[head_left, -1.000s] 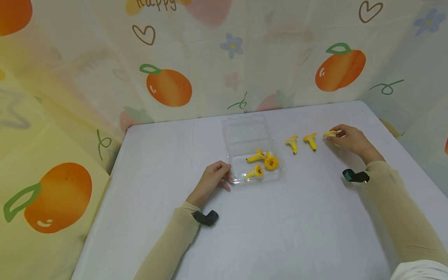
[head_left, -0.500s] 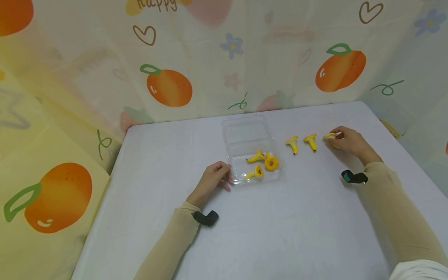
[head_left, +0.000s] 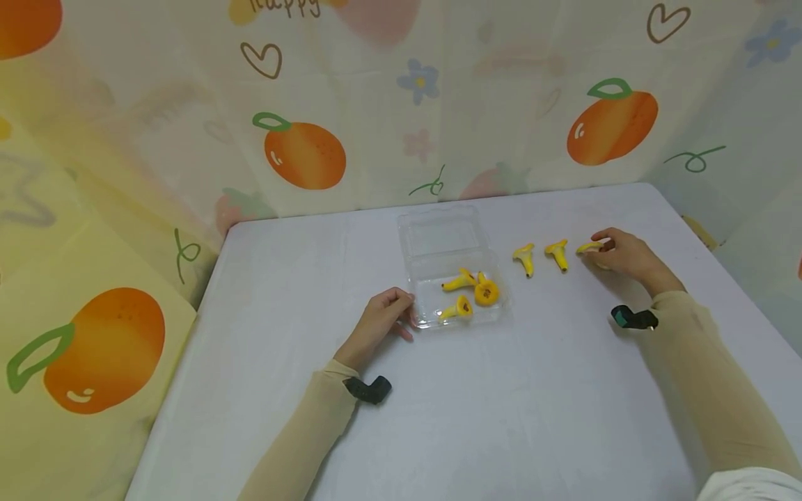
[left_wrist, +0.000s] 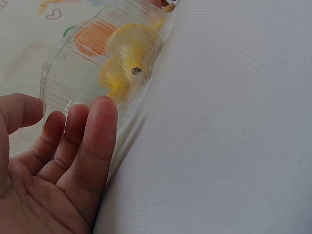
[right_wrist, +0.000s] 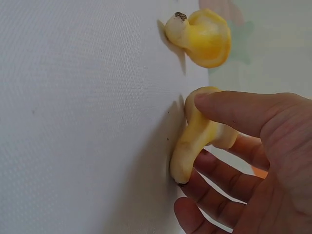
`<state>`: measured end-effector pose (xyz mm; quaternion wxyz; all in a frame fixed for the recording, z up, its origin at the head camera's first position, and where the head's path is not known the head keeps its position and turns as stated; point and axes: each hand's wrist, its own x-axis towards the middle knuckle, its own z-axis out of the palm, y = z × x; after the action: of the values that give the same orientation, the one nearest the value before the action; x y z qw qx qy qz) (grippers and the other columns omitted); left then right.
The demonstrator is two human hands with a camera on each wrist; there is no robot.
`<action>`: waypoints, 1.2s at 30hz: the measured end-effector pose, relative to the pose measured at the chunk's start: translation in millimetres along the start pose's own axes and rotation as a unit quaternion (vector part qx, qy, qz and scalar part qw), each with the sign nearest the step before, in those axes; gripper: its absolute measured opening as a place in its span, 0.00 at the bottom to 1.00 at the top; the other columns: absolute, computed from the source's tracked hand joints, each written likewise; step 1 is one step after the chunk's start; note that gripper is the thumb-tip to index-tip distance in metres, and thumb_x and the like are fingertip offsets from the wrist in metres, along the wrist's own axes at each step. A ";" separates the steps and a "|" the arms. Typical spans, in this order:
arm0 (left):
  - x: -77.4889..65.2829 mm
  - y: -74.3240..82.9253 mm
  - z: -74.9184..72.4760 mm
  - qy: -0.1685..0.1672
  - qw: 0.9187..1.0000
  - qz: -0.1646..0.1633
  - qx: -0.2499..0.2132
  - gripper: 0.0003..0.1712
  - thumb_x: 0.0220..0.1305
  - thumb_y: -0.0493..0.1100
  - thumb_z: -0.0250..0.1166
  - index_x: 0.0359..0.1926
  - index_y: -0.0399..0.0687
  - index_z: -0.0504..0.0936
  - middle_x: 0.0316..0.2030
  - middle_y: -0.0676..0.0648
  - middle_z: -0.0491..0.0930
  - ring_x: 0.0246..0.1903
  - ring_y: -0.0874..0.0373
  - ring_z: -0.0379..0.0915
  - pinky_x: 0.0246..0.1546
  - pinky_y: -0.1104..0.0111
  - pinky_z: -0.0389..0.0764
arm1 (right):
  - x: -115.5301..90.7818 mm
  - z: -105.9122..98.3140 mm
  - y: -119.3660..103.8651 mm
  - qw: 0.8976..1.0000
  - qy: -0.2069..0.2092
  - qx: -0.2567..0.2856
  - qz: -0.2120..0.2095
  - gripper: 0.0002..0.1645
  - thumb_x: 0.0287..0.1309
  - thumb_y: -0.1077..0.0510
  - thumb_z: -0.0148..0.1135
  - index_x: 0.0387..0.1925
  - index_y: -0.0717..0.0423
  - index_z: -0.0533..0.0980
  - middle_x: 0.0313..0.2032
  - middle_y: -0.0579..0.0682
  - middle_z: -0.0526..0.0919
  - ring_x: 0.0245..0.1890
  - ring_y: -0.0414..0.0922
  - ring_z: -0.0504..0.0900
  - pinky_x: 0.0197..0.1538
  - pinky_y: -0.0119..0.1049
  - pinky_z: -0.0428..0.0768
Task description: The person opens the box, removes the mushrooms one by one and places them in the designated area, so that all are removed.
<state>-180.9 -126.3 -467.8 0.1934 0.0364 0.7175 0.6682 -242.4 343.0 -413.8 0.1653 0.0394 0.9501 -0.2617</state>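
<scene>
From here, head view looks from up high, farthest off, facing forward and down over white table (head_left: 501, 403), left hand (head_left: 377, 319), right hand (head_left: 629, 259). Left wrist view: low, very close, aimed at clear box (left_wrist: 56, 90). Right wrist view: low, close, aimed at held mushroom (right_wrist: 188, 147). Both tip table sideways. Head and left wrist share box; head and right wrist share mushroom.

Left hand (left_wrist: 58, 170) against clear container (left_wrist: 62, 91)

A fruit-printed backdrop (head_left: 370, 97) stands behind a white-covered table (head_left: 501, 403).
</scene>
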 end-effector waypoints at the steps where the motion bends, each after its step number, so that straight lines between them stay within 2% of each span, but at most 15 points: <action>1: 0.0 0.3 0.3 0.000 1.000 -0.001 0.000 0.16 0.75 0.46 0.56 0.45 0.34 0.77 0.28 0.49 0.79 0.29 0.57 0.80 0.25 0.68 0.85 | -0.3 -0.1 0.1 1.000 0.000 0.000 -0.001 0.40 0.71 0.43 0.55 0.69 0.67 0.58 0.60 0.75 0.65 0.54 0.67 0.70 0.54 0.60 0.76; 9: -0.2 2.3 1.3 0.003 1.000 -0.004 -0.001 0.15 0.75 0.45 0.55 0.45 0.33 0.76 0.28 0.49 0.79 0.28 0.57 0.80 0.24 0.69 0.84 | -1.2 1.0 2.6 1.000 -0.005 0.002 -0.008 0.40 0.70 0.44 0.57 0.69 0.67 0.59 0.62 0.76 0.66 0.56 0.68 0.70 0.58 0.65 0.74; 14: 0.4 1.3 1.0 0.005 1.000 -0.005 -0.001 0.14 0.75 0.45 0.56 0.44 0.35 0.76 0.28 0.49 0.79 0.28 0.58 0.80 0.24 0.69 0.85 | -2.3 1.9 1.6 1.000 0.001 0.002 -0.015 0.37 0.70 0.45 0.57 0.68 0.66 0.61 0.60 0.75 0.67 0.54 0.67 0.71 0.55 0.62 0.76; 24: 1.6 0.1 1.1 -0.002 1.000 0.002 0.005 0.16 0.75 0.46 0.55 0.44 0.34 0.76 0.28 0.50 0.79 0.29 0.58 0.80 0.25 0.68 0.85 | -1.3 2.9 8.0 0.999 0.020 0.014 0.021 0.38 0.70 0.45 0.56 0.67 0.67 0.59 0.58 0.73 0.66 0.52 0.65 0.69 0.52 0.58 0.76; 31: 2.3 -0.1 1.2 0.001 1.000 -0.003 0.003 0.16 0.75 0.47 0.56 0.44 0.34 0.76 0.28 0.50 0.79 0.29 0.57 0.80 0.25 0.69 0.85 | -1.5 2.1 9.7 0.999 0.024 0.011 0.019 0.38 0.70 0.45 0.56 0.67 0.67 0.59 0.58 0.73 0.66 0.51 0.65 0.70 0.51 0.57 0.76; 36: 1.6 0.1 1.4 0.002 1.000 -0.007 -0.001 0.16 0.75 0.46 0.56 0.44 0.35 0.76 0.28 0.50 0.78 0.29 0.58 0.79 0.25 0.69 0.85 | -1.7 1.3 8.0 1.000 0.014 0.012 0.021 0.41 0.69 0.45 0.58 0.69 0.67 0.57 0.59 0.73 0.65 0.53 0.66 0.69 0.54 0.61 0.75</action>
<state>-181.9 -124.4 -468.1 0.1965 0.0299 0.7178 0.6673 -239.2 349.2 -418.1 0.1568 0.0650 0.9480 -0.2692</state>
